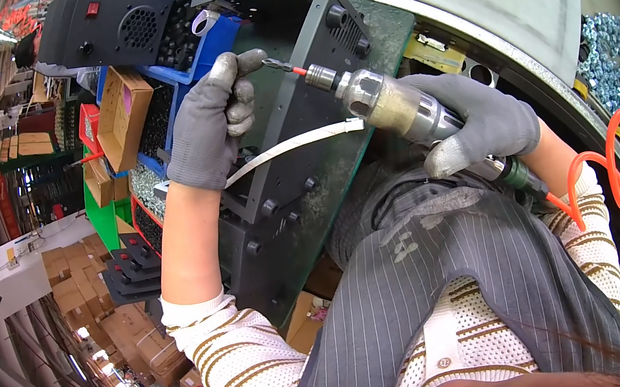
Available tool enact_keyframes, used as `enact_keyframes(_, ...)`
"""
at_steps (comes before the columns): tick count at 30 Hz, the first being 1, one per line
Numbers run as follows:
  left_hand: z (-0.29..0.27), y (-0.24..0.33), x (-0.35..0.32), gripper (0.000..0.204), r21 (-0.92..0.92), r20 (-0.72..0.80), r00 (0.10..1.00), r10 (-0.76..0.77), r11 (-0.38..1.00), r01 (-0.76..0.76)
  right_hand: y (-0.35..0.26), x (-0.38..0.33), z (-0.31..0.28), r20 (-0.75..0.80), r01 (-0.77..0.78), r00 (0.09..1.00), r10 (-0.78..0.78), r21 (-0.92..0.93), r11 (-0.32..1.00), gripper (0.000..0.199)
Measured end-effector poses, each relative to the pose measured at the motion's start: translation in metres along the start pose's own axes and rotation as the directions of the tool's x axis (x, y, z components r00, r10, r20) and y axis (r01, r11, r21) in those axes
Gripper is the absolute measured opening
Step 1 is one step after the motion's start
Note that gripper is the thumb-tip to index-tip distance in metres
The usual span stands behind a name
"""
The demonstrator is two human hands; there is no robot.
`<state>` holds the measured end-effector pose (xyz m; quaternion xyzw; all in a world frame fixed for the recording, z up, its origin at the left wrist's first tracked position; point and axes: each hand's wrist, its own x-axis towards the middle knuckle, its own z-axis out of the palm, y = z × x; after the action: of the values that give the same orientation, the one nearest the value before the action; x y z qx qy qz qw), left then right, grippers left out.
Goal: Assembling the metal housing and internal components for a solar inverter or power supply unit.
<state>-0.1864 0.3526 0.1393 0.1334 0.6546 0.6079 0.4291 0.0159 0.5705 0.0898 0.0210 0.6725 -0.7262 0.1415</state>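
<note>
My right hand (486, 115), in a grey glove, wraps round a pneumatic screwdriver (397, 105) with a silver and tan body. Its bit (285, 66) points left and slightly up, with a red band near the chuck. My left hand (211, 120), also gloved, is closed with its fingertips at the end of the bit; anything pinched there is too small to make out. Below the tool stands a dark grey metal housing (284, 108) with an open frame and black knobs on its panels. A white strap (294, 145) runs from near my left wrist across the housing.
A blue bin (217, 42) of black parts and a cardboard box (121, 114) stand beyond my left hand. Another black housing (107, 27) is at the far left. An orange coiled hose (610, 154) trails from the tool. Shiny small parts (612, 64) lie at the right.
</note>
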Motion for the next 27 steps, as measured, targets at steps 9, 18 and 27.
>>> enact_keyframes(9,0.013,0.007,-0.011,0.042,-0.087,-0.006,0.999,0.04,0.995,-0.04,-0.009,0.008,0.011,0.024,0.038,0.999,-0.039,0.046,0.998,0.081)
enact_keyframes(18,0.031,0.011,-0.014,0.044,0.115,-0.064,0.992,0.112,0.988,-0.104,0.0,0.01,0.013,0.016,0.081,0.996,-0.083,0.123,0.989,0.083)
enact_keyframes(27,0.045,0.021,-0.009,0.045,0.59,0.026,0.925,0.38,0.741,-0.321,-0.002,-0.024,-0.014,0.037,0.041,0.998,-0.051,0.243,0.969,0.081)
